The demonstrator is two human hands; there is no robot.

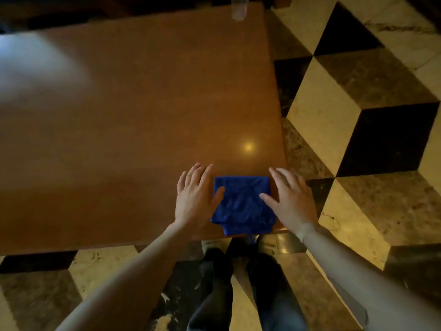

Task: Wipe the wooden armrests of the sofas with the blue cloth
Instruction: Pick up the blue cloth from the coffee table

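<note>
A folded blue cloth (242, 206) lies on the near right corner of a wooden table (133, 120), with one edge hanging slightly over the front. My left hand (194, 197) lies flat to the left of the cloth, fingers straight, its thumb on the cloth's left edge. On the other side my right hand (290, 199) is spread flat, its thumb touching the cloth's right edge. Neither hand grips the cloth. No sofa or armrest is in view.
A clear plastic cup (239, 8) stands at the table's far right edge. The floor (358, 115) around the table is patterned marble in cream, brown and black. My legs and shoes (238, 271) show below the table's front edge.
</note>
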